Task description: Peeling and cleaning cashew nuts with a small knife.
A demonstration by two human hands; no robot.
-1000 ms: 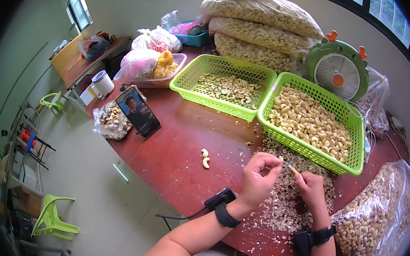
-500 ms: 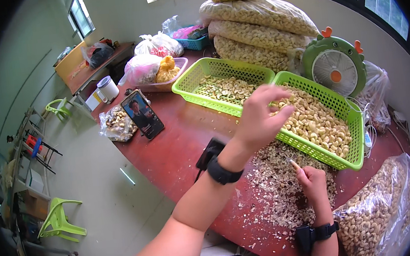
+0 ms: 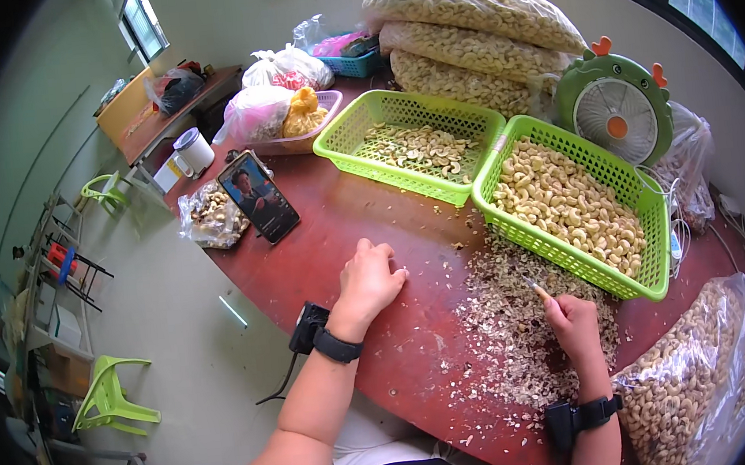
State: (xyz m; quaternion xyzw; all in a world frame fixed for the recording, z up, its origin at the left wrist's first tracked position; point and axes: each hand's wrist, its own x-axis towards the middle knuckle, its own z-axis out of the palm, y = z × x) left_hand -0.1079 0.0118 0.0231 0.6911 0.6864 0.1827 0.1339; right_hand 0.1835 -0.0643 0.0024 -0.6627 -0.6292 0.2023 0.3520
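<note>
My left hand (image 3: pixel 370 277) is over the bare red tabletop, left of the skin scraps. Its fingers are curled inward, hiding whatever they may hold. Above the scraps, my right hand (image 3: pixel 574 326) grips a small knife (image 3: pixel 542 292), its pale handle between thumb and fingers and its short blade pointing up and left. Brown and cream skin flakes (image 3: pixel 506 345) lie spread beneath and around that hand. Beyond it stands a green basket (image 3: pixel 562 271) heaped with pale cashews (image 3: pixel 570 206). A second green basket (image 3: pixel 386 181), to its left, holds fewer cashews and pieces.
A clear bag of cashews (image 3: pixel 696 381) rests at the right edge. A phone (image 3: pixel 260 198) leans near a small bag of nuts (image 3: pixel 213 215). Behind are a mug (image 3: pixel 194 152), stacked nut sacks (image 3: pixel 471 38) and a green fan (image 3: pixel 614 109). The red table (image 3: pixel 306 278) curves at its edge.
My left hand has swung back from above the baskets, left and nearer, down toward the tabletop. My right hand keeps the knife in nearly the same place. The view has shifted slightly.
</note>
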